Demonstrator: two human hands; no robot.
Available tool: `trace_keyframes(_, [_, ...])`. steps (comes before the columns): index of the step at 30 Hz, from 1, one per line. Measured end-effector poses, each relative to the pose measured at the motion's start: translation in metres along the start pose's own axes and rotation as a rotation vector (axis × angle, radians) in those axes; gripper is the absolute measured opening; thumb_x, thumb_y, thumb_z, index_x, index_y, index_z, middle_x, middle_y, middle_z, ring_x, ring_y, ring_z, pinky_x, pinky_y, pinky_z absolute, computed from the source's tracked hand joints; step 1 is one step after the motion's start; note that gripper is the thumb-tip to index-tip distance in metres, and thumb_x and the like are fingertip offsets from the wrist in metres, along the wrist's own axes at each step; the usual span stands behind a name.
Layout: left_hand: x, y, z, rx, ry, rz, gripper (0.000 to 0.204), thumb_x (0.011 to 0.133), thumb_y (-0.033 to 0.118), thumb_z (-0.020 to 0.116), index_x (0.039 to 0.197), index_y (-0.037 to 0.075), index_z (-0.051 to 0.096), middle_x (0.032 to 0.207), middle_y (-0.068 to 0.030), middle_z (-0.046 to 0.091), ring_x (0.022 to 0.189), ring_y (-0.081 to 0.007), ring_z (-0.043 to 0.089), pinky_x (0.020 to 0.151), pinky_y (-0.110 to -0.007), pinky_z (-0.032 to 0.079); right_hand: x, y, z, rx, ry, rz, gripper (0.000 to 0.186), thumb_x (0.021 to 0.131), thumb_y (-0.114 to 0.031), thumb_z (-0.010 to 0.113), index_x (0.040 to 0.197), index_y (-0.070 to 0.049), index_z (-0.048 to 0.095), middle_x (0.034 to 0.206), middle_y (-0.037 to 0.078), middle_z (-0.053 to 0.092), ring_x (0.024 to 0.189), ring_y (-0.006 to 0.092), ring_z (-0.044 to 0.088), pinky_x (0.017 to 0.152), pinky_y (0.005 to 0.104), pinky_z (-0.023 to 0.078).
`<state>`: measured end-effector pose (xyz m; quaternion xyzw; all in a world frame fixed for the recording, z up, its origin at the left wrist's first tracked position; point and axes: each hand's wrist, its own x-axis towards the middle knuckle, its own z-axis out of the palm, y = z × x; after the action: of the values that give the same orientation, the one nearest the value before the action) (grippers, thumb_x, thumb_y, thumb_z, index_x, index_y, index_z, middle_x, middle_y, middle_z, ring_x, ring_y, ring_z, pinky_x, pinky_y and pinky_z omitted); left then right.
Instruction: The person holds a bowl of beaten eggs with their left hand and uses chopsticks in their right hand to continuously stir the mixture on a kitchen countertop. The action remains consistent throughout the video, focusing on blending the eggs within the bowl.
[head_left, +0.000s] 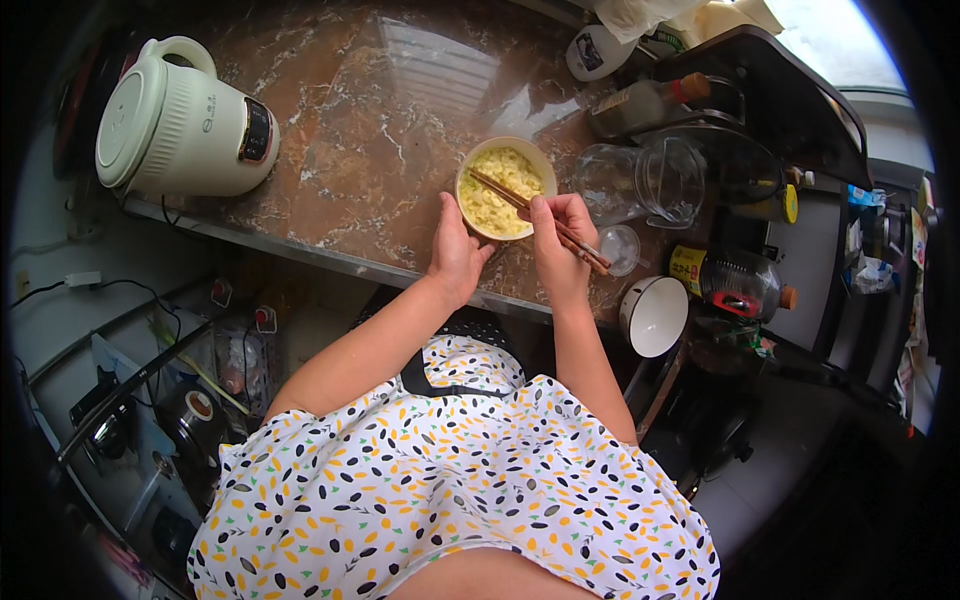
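Observation:
A pale bowl (pixel 546 170) of yellow, lumpy, mashed-looking food (pixel 490 208) stands at the counter's front part. My left hand (pixel 457 250) cups its near left side, thumb up along the wall and fingers curled round below. In my right hand (pixel 565 235) is a pair of brown wooden chopsticks (pixel 497 188), gripped between thumb and fingers. Their tips lie in the food toward the bowl's far left, while the back ends stick out past my hand to the lower right. The food under my right hand is partly hidden.
Right of the bowl are a clear glass jug (pixel 670 180), a small clear dish (pixel 620 250), a white enamel bowl (pixel 655 317) at the counter edge and a corked jar (pixel 745 285). A bottle (pixel 640 108) stands behind. A cream electric kettle-like appliance (pixel 190 130) sits far left.

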<state>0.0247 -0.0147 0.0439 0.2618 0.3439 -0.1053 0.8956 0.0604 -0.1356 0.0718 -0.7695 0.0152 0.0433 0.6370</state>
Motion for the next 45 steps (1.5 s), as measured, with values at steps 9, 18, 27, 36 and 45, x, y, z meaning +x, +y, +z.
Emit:
trace_keyframes(9, [-0.001,0.000,0.000,0.012,-0.005,0.007,0.066,0.100,0.056,0.013,0.146,0.011,0.026,0.148,-0.0090,0.035,0.137,-0.0246,0.033,0.114,-0.045,0.023,-0.008,-0.013,-0.009,0.049,0.007,-0.011,0.019,0.093,-0.016,0.062,0.085,-0.001,0.056,0.077,0.004,0.066,0.066,0.0048,0.056,0.057,0.0208,0.044])
trace_keyframes(18, [-0.002,0.000,0.002,0.017,-0.003,0.018,0.063,0.100,0.055,0.013,0.143,0.013,0.030,0.144,-0.0112,0.038,0.132,-0.0275,0.038,0.111,-0.046,0.030,-0.012,0.001,0.002,-0.045,-0.024,0.000,0.019,0.092,-0.015,0.062,0.082,0.000,0.056,0.072,0.006,0.066,0.065,0.0080,0.060,0.059,0.0238,0.047])
trace_keyframes(27, [0.000,0.000,0.001,0.014,0.000,0.008,0.065,0.100,0.056,0.012,0.145,0.012,0.027,0.146,-0.0096,0.036,0.135,-0.0256,0.035,0.113,-0.046,0.025,-0.010,-0.003,-0.001,0.020,-0.006,-0.026,0.022,0.092,-0.017,0.063,0.080,-0.001,0.056,0.072,0.006,0.066,0.066,0.0078,0.059,0.060,0.0236,0.047])
trace_keyframes(36, [0.003,-0.002,0.001,0.021,0.009,0.017,0.065,0.100,0.055,0.011,0.145,0.011,0.028,0.146,-0.0101,0.036,0.135,-0.0254,0.035,0.112,-0.046,0.026,-0.004,-0.009,-0.011,-0.005,0.017,0.002,0.022,0.091,-0.017,0.064,0.080,0.001,0.057,0.065,0.007,0.065,0.060,0.0101,0.061,0.057,0.0245,0.049])
trace_keyframes(45, [0.005,-0.002,-0.003,0.014,0.006,0.026,0.064,0.100,0.056,0.012,0.144,0.012,0.029,0.145,-0.0113,0.037,0.133,-0.0287,0.038,0.110,-0.048,0.031,-0.001,-0.001,-0.013,-0.127,0.073,0.029,0.022,0.090,-0.016,0.065,0.077,0.000,0.057,0.062,0.006,0.063,0.057,0.0090,0.059,0.053,0.0245,0.046])
